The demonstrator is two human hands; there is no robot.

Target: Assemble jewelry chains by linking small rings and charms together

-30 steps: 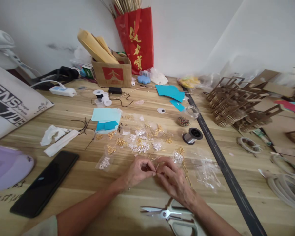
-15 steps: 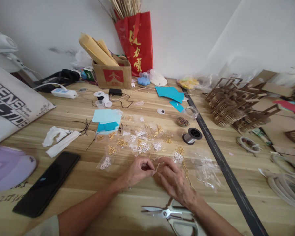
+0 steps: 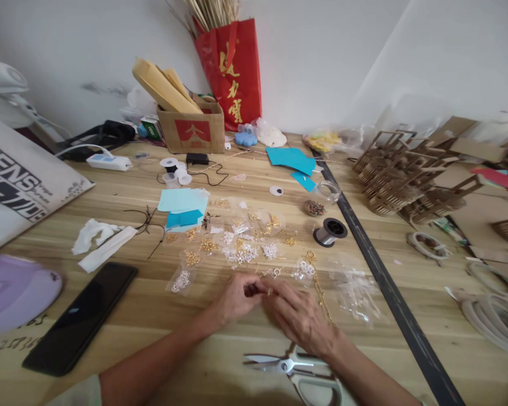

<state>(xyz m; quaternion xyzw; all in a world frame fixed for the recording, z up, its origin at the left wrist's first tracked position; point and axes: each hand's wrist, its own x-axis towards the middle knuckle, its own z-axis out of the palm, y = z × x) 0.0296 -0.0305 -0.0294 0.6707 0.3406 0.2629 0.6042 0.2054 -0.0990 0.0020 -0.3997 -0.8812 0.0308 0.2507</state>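
Note:
My left hand (image 3: pixel 238 298) is closed in a pinch just in front of the bagged jewellery findings. My right hand (image 3: pixel 298 316) pinches at the same spot, its fingertips meeting those of the left. A thin chain (image 3: pixel 269 291) shows as a tiny glint between the fingers; most of it is hidden. Just beyond the fingertips lie small silver rings (image 3: pixel 276 273). A gold chain (image 3: pixel 319 287) rests to the right of my right hand, beside a small bag of white rings (image 3: pixel 306 269). Scissors (image 3: pixel 285 366) lie with blades parted below the right wrist.
Small bags of gold and silver findings (image 3: pixel 243 252) spread ahead of my hands. A wire spool (image 3: pixel 333 232) and a bead dish (image 3: pixel 314 207) stand to the right. On the left are a black phone (image 3: pixel 82 316) and a purple cap (image 3: pixel 19 290). Small woven baskets (image 3: pixel 389 180) pile up at right.
My fingertips have come together, and the right fingers have folded down over the thin chain, which showed more before. The silver rings beyond them are now uncovered.

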